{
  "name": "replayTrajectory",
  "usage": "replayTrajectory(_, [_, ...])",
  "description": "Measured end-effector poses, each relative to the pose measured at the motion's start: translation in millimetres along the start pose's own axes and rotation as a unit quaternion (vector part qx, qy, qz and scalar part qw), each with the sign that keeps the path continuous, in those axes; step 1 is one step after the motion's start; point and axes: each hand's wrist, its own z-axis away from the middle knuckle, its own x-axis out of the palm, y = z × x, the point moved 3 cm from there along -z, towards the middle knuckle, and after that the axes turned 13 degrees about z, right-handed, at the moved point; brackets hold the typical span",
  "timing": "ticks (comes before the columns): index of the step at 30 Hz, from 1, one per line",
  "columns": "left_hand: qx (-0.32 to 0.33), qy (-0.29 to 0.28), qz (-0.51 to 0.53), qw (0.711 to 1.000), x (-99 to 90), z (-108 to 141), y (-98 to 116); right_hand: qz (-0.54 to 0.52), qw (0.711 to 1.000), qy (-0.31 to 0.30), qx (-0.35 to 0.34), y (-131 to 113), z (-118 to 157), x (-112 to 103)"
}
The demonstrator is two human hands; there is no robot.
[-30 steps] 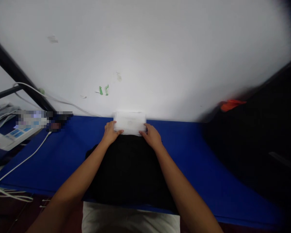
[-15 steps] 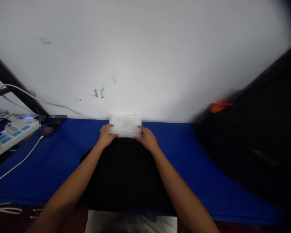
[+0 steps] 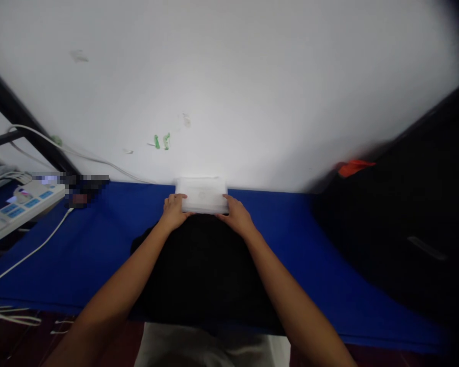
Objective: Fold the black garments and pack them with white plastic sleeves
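Note:
A white rectangular pack (image 3: 204,196) sits at the far side of the blue surface, close to the wall. My left hand (image 3: 174,210) grips its left end, thumb along the near edge and fingers on the side. At the opposite end, my right hand (image 3: 236,214) holds the pack the same way. A bulky black item (image 3: 206,275), its kind unclear, lies right in front of the pack, between my forearms. The pack's underside is hidden.
A white power strip (image 3: 30,209) with plugs and cables stands at the left. Another white cable (image 3: 42,250) crosses the blue surface (image 3: 283,224). On the right is a large black object (image 3: 398,224) with an orange piece (image 3: 354,167) by it. The white wall (image 3: 260,102) rises behind.
The whole view has shifted slightly, so everything appears a little further right and higher. Both hands keep their grip on the pack, which stays near the wall.

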Motion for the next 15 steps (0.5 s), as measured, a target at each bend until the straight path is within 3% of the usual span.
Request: replayTrajectory(15, [0.003,0.026,-0.002,1.000,-3.2,3.8,2.8,-0.018,0.998,0.051,0.029,2.4,1.9,5.3])
